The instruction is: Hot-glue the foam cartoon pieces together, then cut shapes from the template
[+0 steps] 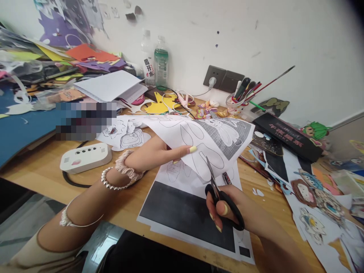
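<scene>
My left hand (167,153) pinches the near edge of a printed paper sheet (182,131), thumb on top and fingers underneath. The sheet carries outlined oval and petal-like shapes and a grey gridded picture, and it is held raised above the table. Black-handled scissors (217,193) are in my right hand (227,206), with thumb and fingers through the loops. Their blades point up and away, meeting the sheet's near edge beside an outlined oval. Below lie more printed sheets (187,216), one with a large black block. Part of my left fingers is hidden by the sheet.
A white power strip (85,157) is on the left of the wooden table (36,163). Two bottles (161,62) stand by the wall. Pens fill a holder (239,100) at the back; a black case (287,134) and paper cutouts (309,193) lie right.
</scene>
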`<state>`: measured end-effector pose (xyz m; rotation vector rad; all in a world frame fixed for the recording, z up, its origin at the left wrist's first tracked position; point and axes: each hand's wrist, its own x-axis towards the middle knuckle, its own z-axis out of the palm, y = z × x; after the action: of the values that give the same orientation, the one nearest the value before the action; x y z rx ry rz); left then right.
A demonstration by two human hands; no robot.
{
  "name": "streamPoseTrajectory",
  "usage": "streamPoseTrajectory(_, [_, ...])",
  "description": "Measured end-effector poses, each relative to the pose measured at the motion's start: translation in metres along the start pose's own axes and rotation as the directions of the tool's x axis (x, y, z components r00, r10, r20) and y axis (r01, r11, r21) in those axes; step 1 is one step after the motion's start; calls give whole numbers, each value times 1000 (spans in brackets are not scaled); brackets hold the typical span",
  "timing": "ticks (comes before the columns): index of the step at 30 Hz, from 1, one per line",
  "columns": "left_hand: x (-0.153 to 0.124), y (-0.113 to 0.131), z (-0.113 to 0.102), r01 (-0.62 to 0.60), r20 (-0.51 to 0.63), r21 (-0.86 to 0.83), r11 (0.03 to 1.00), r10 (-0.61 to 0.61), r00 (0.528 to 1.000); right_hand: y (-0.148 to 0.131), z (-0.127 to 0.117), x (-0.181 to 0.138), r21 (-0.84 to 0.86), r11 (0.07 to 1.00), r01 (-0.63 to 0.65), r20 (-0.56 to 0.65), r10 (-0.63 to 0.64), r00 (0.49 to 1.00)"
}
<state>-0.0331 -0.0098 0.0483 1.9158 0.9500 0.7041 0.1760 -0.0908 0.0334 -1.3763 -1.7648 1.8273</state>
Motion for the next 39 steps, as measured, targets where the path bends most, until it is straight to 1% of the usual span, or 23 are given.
streamPoseTrajectory(6, [0,-2,0,-25,25,5,1000,25,999,1,-1,0,-47,999,25,10,-25,1000])
streamPoseTrajectory(11, [1,-2,0,-66,22,5,998,66,998,0,-1,0,-35,999,-1,36,2,999])
streamPoseTrajectory(16, [1,0,0,-81,32,-18,997,81,996,0,-1,0,-53,999,-5,25,7,1000])
streamPoseTrajectory(22, [1,0,0,-55,53,-32,998,57,997,-3,-1,-1,-70,997,-10,33,12,999])
streamPoseTrajectory(27, [2,0,4,-58,-8,-74,996,57,998,-1,0,1,-59,998,32,25,-31,999])
streamPoseTrajectory(31, [2,-1,8,-57,-77,-59,997,53,996,2,1,1,-55,998,27,24,-26,999])
streamPoseTrajectory(39, [3,-3,8,-61,-64,-59,996,57,996,4,3,3,6,999,35,44,-36,998])
